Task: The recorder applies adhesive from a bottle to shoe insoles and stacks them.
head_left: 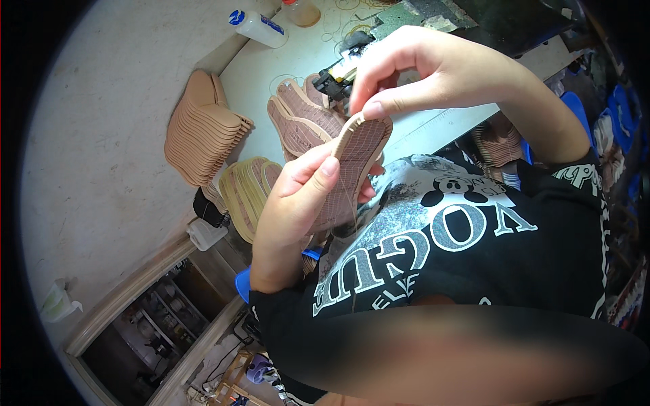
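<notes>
A brown woven shoe insole (362,152) with a tan bound edge is held up tilted in front of my chest. My left hand (305,186) grips it around the middle, thumb on the near face and some fingers showing past the far edge. At its rounded upper end, my right hand (416,71) pinches the rim with thumb and bent fingers; whether a thread is also caught there I cannot tell. A thin thread hangs below the insole along my shirt. Just behind, similar brown insoles (305,125) lie overlapping on the white table (254,74).
A black machine part (335,81) stands beyond my right hand. Against the wall leans a stack of tan insoles (203,128); yellow-green-edged insoles (247,196) lie nearer. A white bottle (261,28) and an orange-lidded jar (301,12) are at the back.
</notes>
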